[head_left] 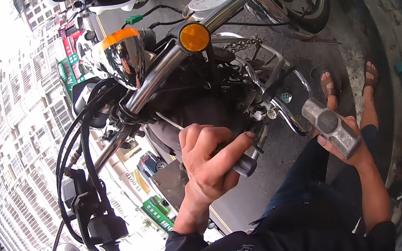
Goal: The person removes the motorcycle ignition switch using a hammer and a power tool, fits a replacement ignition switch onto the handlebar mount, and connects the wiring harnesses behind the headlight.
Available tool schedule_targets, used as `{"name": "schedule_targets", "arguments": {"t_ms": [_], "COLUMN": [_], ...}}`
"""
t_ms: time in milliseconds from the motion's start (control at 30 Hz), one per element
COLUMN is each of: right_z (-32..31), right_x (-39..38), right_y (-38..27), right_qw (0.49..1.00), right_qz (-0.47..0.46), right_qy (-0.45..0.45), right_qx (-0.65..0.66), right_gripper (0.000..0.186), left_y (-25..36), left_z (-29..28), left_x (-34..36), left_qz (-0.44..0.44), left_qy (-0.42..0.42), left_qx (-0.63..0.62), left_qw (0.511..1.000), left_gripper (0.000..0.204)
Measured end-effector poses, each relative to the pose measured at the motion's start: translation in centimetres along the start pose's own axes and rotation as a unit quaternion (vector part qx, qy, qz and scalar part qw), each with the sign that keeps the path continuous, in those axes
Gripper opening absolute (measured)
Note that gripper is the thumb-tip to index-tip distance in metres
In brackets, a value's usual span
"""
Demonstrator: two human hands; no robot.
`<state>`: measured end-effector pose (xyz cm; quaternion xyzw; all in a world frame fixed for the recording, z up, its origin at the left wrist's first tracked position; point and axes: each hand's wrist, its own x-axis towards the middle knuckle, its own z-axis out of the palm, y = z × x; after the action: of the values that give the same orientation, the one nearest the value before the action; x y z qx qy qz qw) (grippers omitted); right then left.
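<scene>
Street pavement (296, 184) lies under a parked motorcycle (196, 90). Left hand (207, 168) is wrapped tight around a screwdriver (237, 164) near the centre, its shaft reaching left toward the chrome handlebar (162, 72). Right hand (350, 148) grips a hammer (330, 127), head up, well right of the engine.

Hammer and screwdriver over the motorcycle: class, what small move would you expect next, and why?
Probably a short tap of the hammer onto the screwdriver handle's end. The left hand holds the screwdriver with its thin shaft angled toward the handlebar clamp, while the right hand holds the hammer raised beside it, apart.
</scene>
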<state>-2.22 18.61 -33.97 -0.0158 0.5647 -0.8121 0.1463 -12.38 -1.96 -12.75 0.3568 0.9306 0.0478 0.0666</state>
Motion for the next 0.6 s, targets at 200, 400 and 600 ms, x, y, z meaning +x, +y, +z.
{"name": "schedule_targets", "arguments": {"t_ms": [200,400,600], "right_z": [-1.8,-1.9,-0.9], "right_x": [-0.4,-1.0,-1.3], "right_y": [-2.2,-1.9,-0.9], "right_qw": [0.999,0.999,1.000], "right_qz": [0.013,0.038,-0.004], "right_qy": [0.041,0.025,-0.005], "right_qx": [-0.016,0.021,-0.020], "right_gripper": [0.027,0.023,0.022], "left_y": [-0.8,-1.2,-3.7], "left_z": [0.0,-0.8,-5.4], "left_x": [0.6,0.7,0.6], "left_qz": [-0.046,-0.078,-0.151], "left_qy": [0.045,0.086,0.202], "left_qx": [0.019,0.007,-0.152], "left_qw": [0.998,0.993,0.956], "left_gripper": [0.024,0.025,0.026]}}
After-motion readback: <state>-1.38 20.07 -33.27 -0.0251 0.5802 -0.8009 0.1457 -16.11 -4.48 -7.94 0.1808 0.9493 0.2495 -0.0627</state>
